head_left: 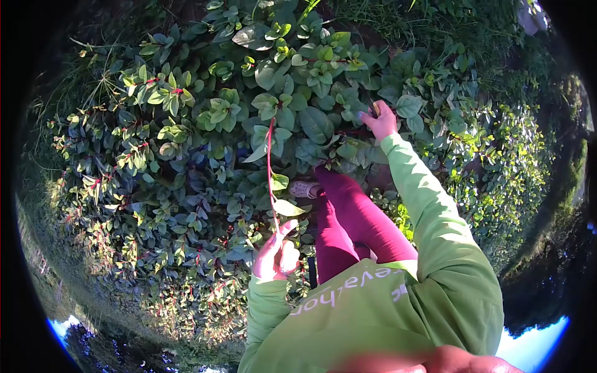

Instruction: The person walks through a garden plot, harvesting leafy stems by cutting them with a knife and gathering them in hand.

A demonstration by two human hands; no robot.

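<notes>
1. Between the closed fingers of the left hand (272,257) runs a long, thin red stem with green leaves (269,163), reaching well beyond them.
2. Just beside a broad green leaf (409,105), the right hand (381,123) curls its fingers; whether they grip anything, I cannot tell.
3. Sharp bending could snap the stem.

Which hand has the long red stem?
The left hand, lower in the picture: the long red stem sticks up from it. The right hand is higher up, among the leaves.
</notes>
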